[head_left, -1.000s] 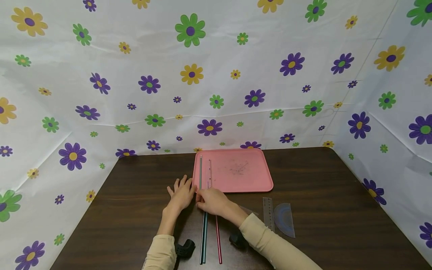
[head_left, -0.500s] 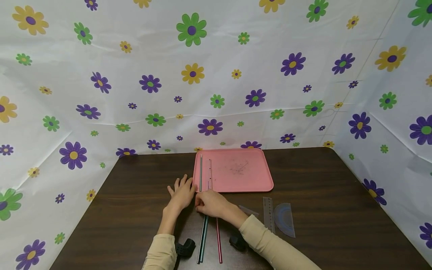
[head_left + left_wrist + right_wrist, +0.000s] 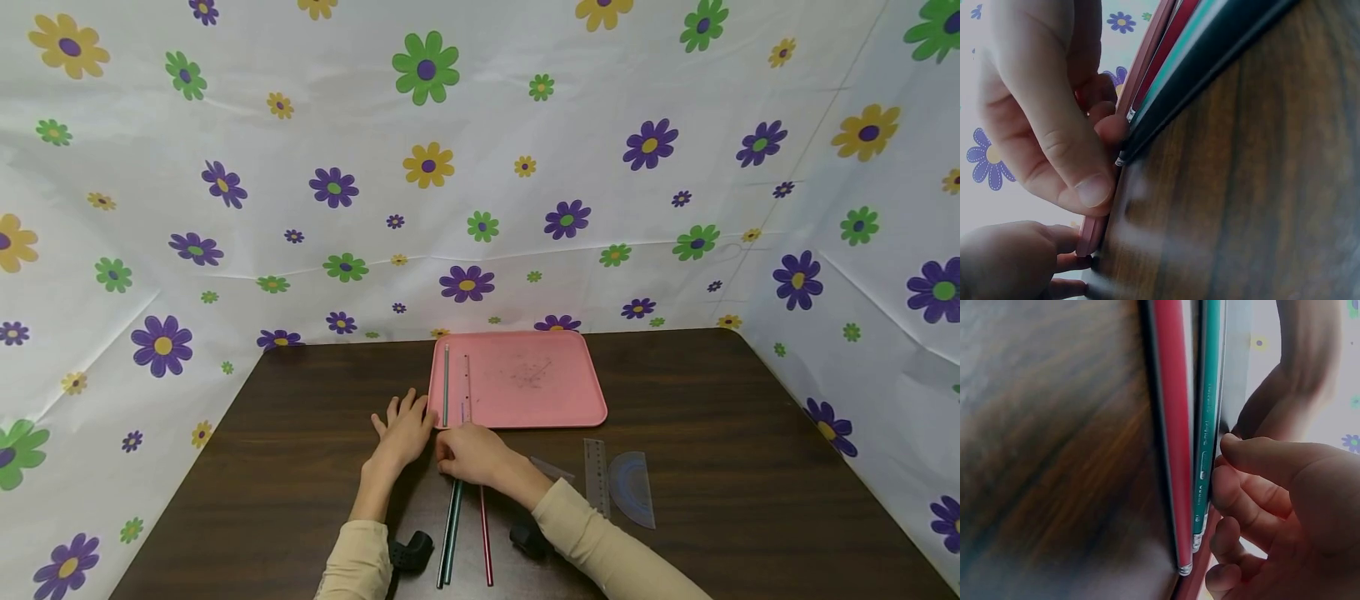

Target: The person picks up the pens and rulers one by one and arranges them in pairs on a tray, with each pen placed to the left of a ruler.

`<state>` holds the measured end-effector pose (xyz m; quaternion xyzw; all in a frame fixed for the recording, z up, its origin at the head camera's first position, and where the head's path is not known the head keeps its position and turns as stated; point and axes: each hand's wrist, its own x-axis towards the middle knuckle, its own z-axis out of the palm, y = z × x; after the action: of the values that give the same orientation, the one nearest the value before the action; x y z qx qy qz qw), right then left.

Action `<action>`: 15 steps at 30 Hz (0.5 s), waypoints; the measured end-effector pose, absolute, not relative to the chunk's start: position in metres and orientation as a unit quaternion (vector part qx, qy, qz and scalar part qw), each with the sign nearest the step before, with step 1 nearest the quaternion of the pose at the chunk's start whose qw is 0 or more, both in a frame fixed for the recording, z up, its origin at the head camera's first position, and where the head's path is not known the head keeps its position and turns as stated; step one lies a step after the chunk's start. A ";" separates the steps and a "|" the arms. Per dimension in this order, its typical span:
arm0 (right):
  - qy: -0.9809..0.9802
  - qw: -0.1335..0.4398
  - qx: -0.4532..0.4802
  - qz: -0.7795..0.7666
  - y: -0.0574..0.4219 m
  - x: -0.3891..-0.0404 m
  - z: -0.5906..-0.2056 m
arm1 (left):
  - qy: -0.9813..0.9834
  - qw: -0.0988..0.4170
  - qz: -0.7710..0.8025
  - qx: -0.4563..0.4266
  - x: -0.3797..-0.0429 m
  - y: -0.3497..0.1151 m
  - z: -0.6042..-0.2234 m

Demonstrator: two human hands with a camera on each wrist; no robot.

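In the head view my left hand [image 3: 403, 435] lies with fingers spread, touching the front left corner of the pink tray [image 3: 555, 392]. My right hand [image 3: 474, 454] is just in front of the tray edge. Its curled thumb and fingers hold the far part of the green pencils [image 3: 452, 533], two lying side by side, their upper ends hidden under the hand. In the right wrist view, thumb and index finger meet the side of a green pencil [image 3: 1209, 425]. A red pencil [image 3: 486, 533] lies to the right. Inside the tray are another green pencil [image 3: 446, 383] and a clear ruler [image 3: 467, 387].
Right of my right forearm are another clear ruler [image 3: 596, 475], a protractor [image 3: 633, 490] and the edge of a further clear piece [image 3: 553, 468]. Black devices [image 3: 412, 552] sit by both forearms. A flowered cloth [image 3: 480, 167] hangs behind the dark wooden table [image 3: 697, 400].
The near ends of the two green pencils have swung slightly left, with my right hand on them. The left hand, tray and red pencil stay in place.
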<state>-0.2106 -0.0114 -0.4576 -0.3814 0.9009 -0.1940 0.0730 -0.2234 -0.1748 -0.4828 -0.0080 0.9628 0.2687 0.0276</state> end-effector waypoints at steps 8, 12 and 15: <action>0.908 0.065 -0.377 -0.173 -0.015 -0.210 -0.460 | 0.963 0.025 0.268 -0.007 -0.224 -0.175 -0.484; 0.908 0.055 -0.382 -0.166 -0.014 -0.210 -0.461 | 0.963 0.025 0.267 -0.007 -0.224 -0.175 -0.484; 0.909 0.042 -0.384 -0.158 -0.014 -0.208 -0.460 | 0.964 0.023 0.266 -0.008 -0.224 -0.175 -0.485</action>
<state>-0.2084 -0.0140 -0.4600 -0.3840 0.9088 -0.1580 0.0419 -0.2241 -0.1751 -0.4846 -0.0078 0.9637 0.2660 0.0232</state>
